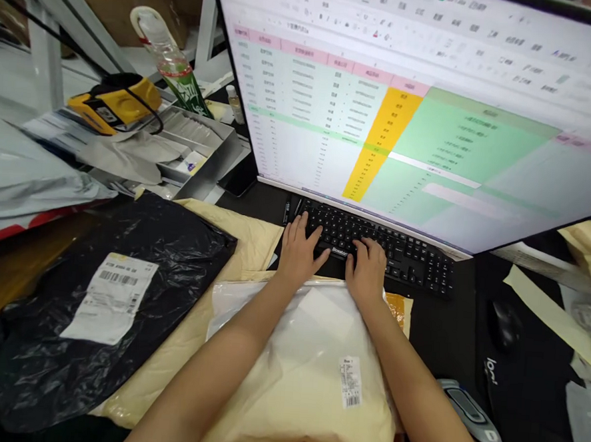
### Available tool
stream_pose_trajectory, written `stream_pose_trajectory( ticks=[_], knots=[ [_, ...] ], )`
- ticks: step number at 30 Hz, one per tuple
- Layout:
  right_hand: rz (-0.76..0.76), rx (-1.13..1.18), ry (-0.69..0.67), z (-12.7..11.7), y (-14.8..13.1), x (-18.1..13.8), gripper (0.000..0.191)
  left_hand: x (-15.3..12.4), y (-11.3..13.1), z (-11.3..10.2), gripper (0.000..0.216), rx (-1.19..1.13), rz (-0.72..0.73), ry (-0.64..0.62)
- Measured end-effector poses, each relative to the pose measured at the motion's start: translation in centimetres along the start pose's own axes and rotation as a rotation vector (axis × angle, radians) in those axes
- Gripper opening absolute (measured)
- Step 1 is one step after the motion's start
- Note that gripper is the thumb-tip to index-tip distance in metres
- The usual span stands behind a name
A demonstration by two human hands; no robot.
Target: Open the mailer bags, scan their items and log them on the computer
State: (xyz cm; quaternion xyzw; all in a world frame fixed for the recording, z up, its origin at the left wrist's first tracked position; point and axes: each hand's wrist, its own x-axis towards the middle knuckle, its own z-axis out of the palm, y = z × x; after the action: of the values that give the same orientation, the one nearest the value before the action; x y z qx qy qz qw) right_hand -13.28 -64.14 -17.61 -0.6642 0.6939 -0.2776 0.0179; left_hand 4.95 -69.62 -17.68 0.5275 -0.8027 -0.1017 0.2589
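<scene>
Both my hands rest on a black keyboard (403, 254) below a large monitor (502, 120) that shows a spreadsheet with green, pink and orange cells. On the keyboard's left end, my left hand (297, 251) has its fingers spread over the keys. Near the middle of the keys is my right hand (367, 269), fingers apart and slightly bent, holding nothing. Under my forearms lies a clear plastic bag (301, 375) with a pale yellow content and a small barcode label (350, 382). To its left is a black plastic mailer (173, 260) with a white shipping label (113, 296).
At right are a black mouse (504, 324) and a grey handheld device (471, 415). Back left, a yellow-and-black device (113, 103) sits on a tray of papers, beside a green-labelled bottle (177, 74). A phone (239, 176) lies left of the monitor.
</scene>
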Motion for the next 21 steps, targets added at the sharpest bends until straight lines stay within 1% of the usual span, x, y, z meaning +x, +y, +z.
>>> stream_pose_trajectory(
  ticks=[2,7,12,21],
  knots=[
    [0.01,-0.004,-0.01,0.2,0.0,-0.1,0.039,0.0,0.0,0.1,0.053,0.012,0.003,0.006],
    [0.034,0.015,-0.065,0.3,-0.1,0.8,0.042,0.1,-0.3,0.4,0.04,0.027,0.064,0.046],
    [0.049,0.018,-0.129,0.2,-0.4,1.2,0.046,0.1,-0.6,0.7,0.04,0.022,0.073,0.056],
    [0.073,0.016,-0.109,0.1,-0.2,0.8,0.046,0.1,-0.9,0.8,0.041,-0.001,0.093,0.065]
  ],
)
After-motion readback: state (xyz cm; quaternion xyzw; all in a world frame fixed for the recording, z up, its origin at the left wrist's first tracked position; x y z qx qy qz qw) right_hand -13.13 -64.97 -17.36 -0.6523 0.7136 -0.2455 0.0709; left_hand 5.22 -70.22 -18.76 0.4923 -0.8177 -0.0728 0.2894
